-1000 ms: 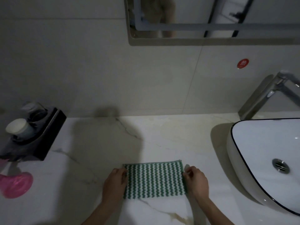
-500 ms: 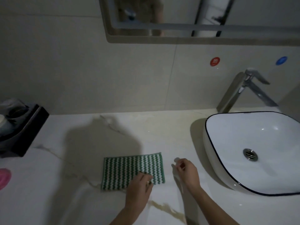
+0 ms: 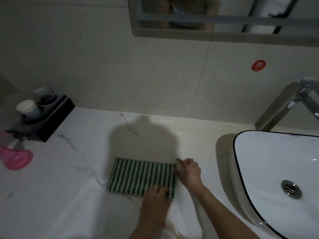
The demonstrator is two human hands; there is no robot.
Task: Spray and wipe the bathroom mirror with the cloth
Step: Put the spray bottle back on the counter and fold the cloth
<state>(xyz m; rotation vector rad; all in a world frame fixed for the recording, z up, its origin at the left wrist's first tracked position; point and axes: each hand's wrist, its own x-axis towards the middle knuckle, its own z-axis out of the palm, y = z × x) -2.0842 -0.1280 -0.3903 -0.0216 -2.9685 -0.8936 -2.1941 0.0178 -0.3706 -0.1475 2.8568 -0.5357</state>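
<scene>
A folded green-and-white zigzag cloth (image 3: 140, 176) lies flat on the white marble counter (image 3: 69, 195). My left hand (image 3: 155, 204) comes from below and its fingers curl over the cloth's near right corner. My right hand (image 3: 189, 172) rests against the cloth's right edge, with the index finger stretched to the far right corner. The bathroom mirror (image 3: 172, 32) hangs on the tiled wall at the top, and only its lower part shows. A pink plastic object (image 3: 16, 159), perhaps the spray bottle, stands blurred at the far left.
A white basin with a black rim (image 3: 241, 178) sits on the counter to the right, under a chrome tap (image 3: 307, 94). A black tray (image 3: 51, 121) holding cups (image 3: 27, 107) stands at the back left. A red round sticker (image 3: 258, 65) marks the wall.
My left hand has left the cloth's left edge and now sits on its near right corner. My right hand lifted off and came back to the right edge. The view swung right, then back left.
</scene>
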